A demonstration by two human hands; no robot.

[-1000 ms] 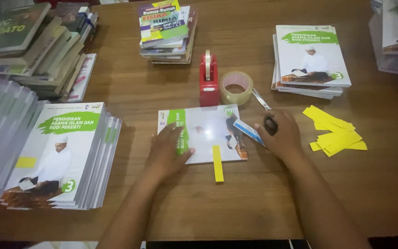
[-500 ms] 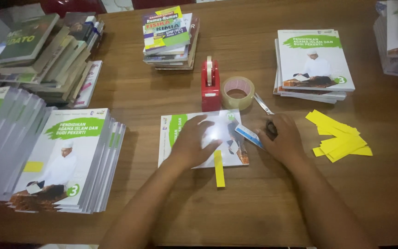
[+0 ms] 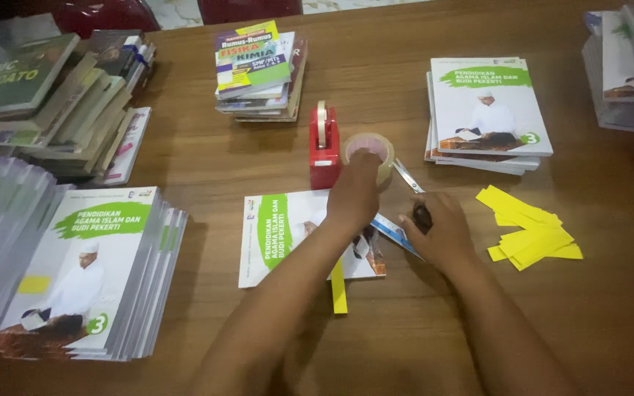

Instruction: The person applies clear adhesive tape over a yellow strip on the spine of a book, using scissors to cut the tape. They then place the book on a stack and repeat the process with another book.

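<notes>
A white and green book [image 3: 277, 236] lies flat in front of me on the wooden table [image 3: 376, 345]. A yellow paper strip [image 3: 339, 287] sticks out from its near edge. My left hand [image 3: 354, 192] reaches over the book, and its fingers close on the near rim of a clear tape roll [image 3: 373, 146]. To the right of the book, my right hand [image 3: 438, 231] grips the dark handle of a pair of scissors [image 3: 409, 178], blades pointing away. A blue and white slip [image 3: 390, 229] lies partly under that hand.
A red tape dispenser [image 3: 323, 143] stands left of the roll. Loose yellow strips [image 3: 531, 229] lie at the right. Stacks of matching books sit at the left [image 3: 89, 271] and far right [image 3: 487, 110]. Mixed book piles stand at the back [image 3: 254, 66] and far left [image 3: 53, 95].
My left hand left the book cover and moved forward to the tape roll. My right hand stayed on the scissors. The view shifted slightly.
</notes>
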